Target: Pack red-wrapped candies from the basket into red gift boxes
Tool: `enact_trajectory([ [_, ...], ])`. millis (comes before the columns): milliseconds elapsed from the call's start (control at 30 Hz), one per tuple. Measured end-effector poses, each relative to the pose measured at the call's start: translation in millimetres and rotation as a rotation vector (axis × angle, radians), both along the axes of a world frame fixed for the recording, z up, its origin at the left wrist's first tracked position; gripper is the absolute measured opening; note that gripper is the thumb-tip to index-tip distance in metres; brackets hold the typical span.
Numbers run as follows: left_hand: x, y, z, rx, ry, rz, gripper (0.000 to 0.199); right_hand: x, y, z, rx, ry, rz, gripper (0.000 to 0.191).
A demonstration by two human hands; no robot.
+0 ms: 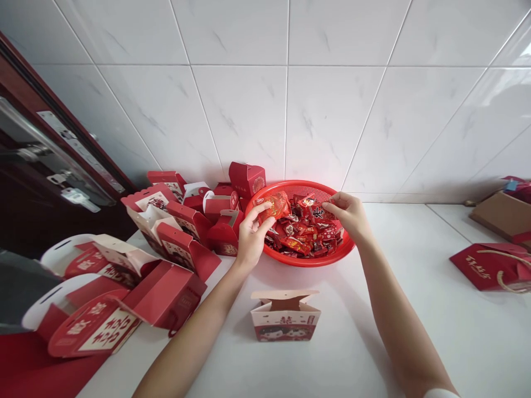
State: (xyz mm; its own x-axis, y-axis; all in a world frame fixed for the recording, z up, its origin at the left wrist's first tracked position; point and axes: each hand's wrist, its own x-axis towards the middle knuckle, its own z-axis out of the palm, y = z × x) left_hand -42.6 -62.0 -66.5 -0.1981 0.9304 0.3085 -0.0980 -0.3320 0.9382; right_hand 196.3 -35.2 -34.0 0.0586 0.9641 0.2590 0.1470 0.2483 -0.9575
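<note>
A red plastic basket [309, 263] near the wall holds many red-wrapped candies [298, 243]. My left hand [254, 235] is closed on a larger red packet [277, 204] above the basket's left side, thumb and fingers at its edge. My right hand [347, 213] reaches over the basket's right rim, its fingers pinched on a dark red packet [318, 212] with black lettering. In front of the basket a small open-topped paper box [286, 323] stands upright between my forearms, its flaps raised and drawn figures on its front.
Several red and white gift boxes [166, 293] crowd the left side, some with open tops. At the right lie a red box with a rope handle [489, 268] and a brown cardboard box [501, 215]. A tiled wall [332, 121] rises behind; a dark door [41, 182] is at left.
</note>
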Motion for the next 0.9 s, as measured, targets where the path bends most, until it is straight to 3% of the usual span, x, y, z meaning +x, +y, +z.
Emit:
enact_trajectory([
  [100, 0.3, 0.3, 0.3, -0.013, -0.037, -0.013, 0.039, 10.4, 10.2, -10.4, -0.027, -0.153, -0.069, 0.027],
  [200, 0.7, 0.4, 1.1, -0.011, -0.040, -0.013, 0.038, 15.0, 18.5, -20.1, 0.033, -0.330, -0.248, 0.007],
  [300, 0.7, 0.6, 1.3, -0.006, -0.017, -0.006, 0.037, 16.2, 21.2, -24.0, 0.125, -0.460, -0.339, 0.017],
  [367, 0.4, 0.7, 0.9, 0.003, 0.003, -0.004, 0.037, 14.2, 20.2, -22.9, 0.149, -0.518, -0.244, 0.019],
  [500, -0.4, 0.3, 0.2, 0.009, 0.049, 0.004, 0.034, 1.1, 19.5, -16.9, 0.072, -0.844, 0.172, 0.025],
  [567, -0.7, -0.2, 0.5, 0.014, 0.064, 0.009, 0.033, -8.4, 23.7, -15.3, 0.015, -0.998, 0.317, 0.024],
  [700, -0.6, -1.1, 1.4, 0.016, 0.075, 0.015, 0.033, -26.8, 39.3, -20.8, -0.089, -1.153, 0.389, 0.018],
  [900, -0.5, -1.4, 1.5, 0.014, 0.074, -0.005, 0.032, -39.9, 47.9, -28.9, -0.159, -1.220, 0.355, 0.019],
])
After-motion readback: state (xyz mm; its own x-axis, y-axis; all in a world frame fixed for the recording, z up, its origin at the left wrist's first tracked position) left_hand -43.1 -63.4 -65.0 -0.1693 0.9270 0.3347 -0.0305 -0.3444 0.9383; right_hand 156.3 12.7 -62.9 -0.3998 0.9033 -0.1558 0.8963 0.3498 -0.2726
